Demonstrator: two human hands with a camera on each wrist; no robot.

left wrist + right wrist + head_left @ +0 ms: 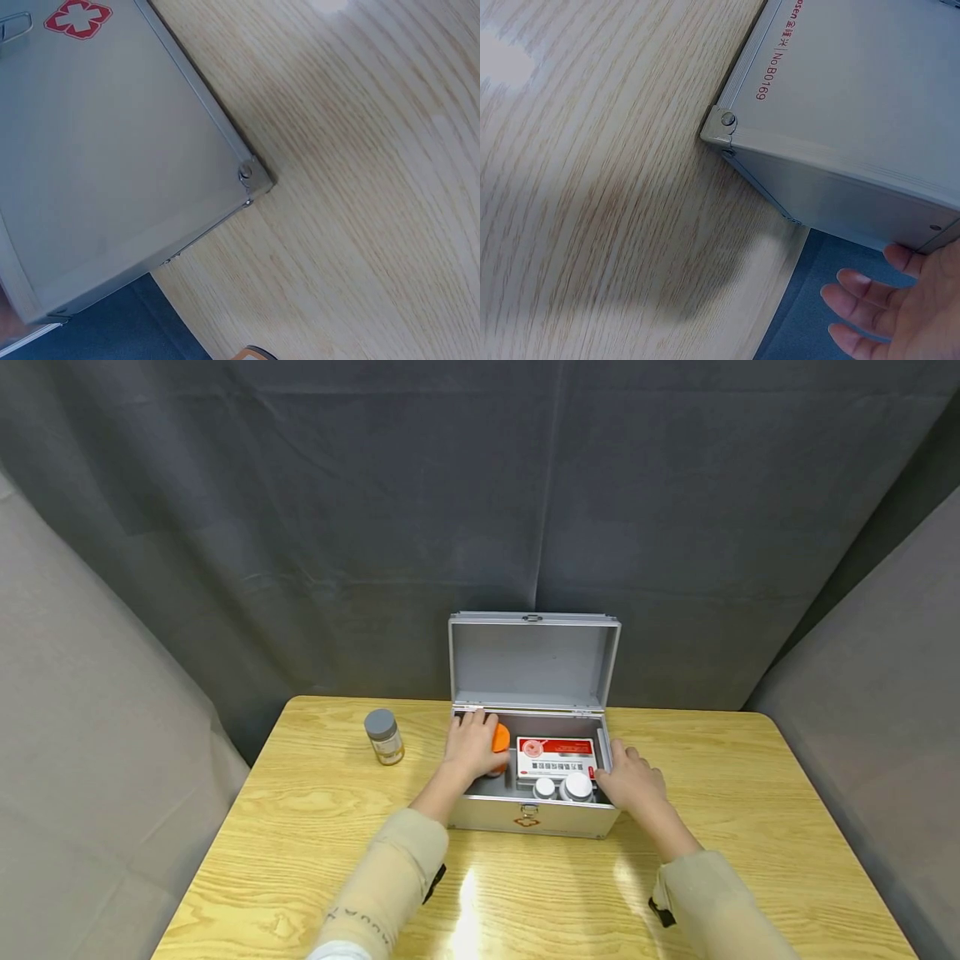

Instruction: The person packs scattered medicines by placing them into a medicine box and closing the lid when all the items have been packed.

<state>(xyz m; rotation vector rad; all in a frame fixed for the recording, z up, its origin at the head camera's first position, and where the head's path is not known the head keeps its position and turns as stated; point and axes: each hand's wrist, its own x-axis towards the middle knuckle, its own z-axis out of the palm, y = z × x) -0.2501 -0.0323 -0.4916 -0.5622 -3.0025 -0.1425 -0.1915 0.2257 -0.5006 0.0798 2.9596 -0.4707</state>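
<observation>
The silver metal first-aid case sits on the table with its lid raised. My left hand is inside its left end, gripping an orange-capped bottle, much of it hidden by the hand. At the right end, my right hand touches the rim with its thumb, its fingers loosely spread outside the wall, as the right wrist view also shows. Within the case lie a red-and-white medicine box, a small white-capped bottle and a larger white-capped bottle.
A grey-capped bottle stands on the wooden table, left of the case. Dark grey cloth hangs behind the table's far edge, with lighter grey cloth down the left side.
</observation>
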